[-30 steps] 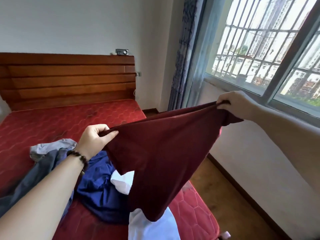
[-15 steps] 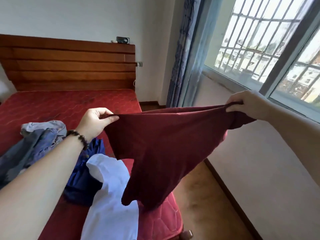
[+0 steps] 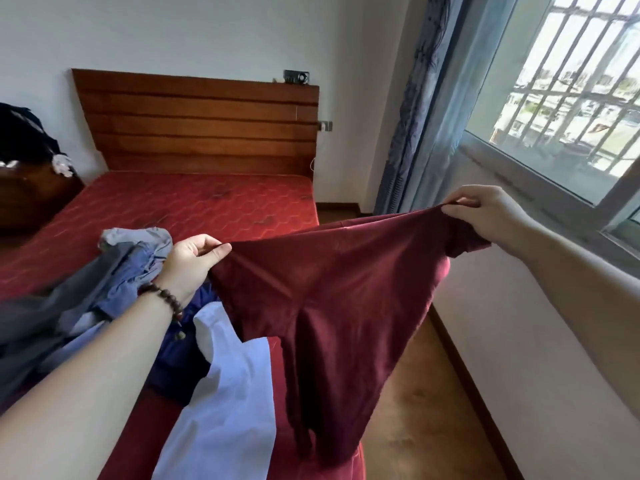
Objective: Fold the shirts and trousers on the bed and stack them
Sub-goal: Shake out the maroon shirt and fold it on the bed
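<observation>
I have the dark maroon, soft knit shirt [image 3: 332, 299] stretched in the air between both hands, over the near right corner of the bed with the red quilted mattress [image 3: 194, 209], part of it hanging past the edge above the brown floor [image 3: 426, 410]. My left hand [image 3: 188, 263] pinches one end of the top edge between thumb and curled fingers; my right hand [image 3: 485, 213] pinches the other end the same way, out toward the barred window [image 3: 568, 88]. The cloth sags in the middle and drops to a narrow point below, so I judge it isn't squared up yet.

To do this step well, I'd want even tension along the top edge and the body hanging straight — if I can't find the shoulder seams, I'd shift my pinches until both sit at matching spots. I cannot tell from here which part of the shirt each hand actually has.

Then it needs a flat landing. The bare red stretch of mattress toward the slatted wooden headboard [image 3: 197, 123] looks the best place, since the near part is taken by the crumpled grey and pale blue garments [image 3: 114, 278], a dark navy garment [image 3: 180, 362] and a white garment [image 3: 225, 403] — laying the shirt on those would likely wrinkle it. I'd lower the bottom hem first and keep both pinches firm until the cloth rests flat.
</observation>
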Action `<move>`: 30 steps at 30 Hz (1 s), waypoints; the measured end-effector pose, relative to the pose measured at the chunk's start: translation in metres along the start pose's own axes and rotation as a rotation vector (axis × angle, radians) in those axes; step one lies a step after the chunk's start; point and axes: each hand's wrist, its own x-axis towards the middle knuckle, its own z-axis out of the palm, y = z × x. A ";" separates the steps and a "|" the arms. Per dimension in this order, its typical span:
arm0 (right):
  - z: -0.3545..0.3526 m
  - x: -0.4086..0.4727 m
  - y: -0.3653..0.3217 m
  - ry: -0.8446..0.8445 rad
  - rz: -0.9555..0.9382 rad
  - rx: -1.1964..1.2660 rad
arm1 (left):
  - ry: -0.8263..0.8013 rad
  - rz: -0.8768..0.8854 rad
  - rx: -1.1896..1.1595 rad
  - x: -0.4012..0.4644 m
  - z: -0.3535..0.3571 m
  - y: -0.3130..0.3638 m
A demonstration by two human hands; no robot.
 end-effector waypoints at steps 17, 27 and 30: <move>0.075 0.204 0.025 -0.115 -0.300 -0.093 | 0.318 -0.144 0.036 0.058 0.027 -0.045; 0.097 0.341 0.072 -0.442 -0.521 0.126 | 0.728 -0.228 0.071 0.059 0.142 -0.054; 0.086 0.369 0.078 -0.549 -0.578 0.119 | 0.749 -0.247 0.113 0.062 0.169 -0.052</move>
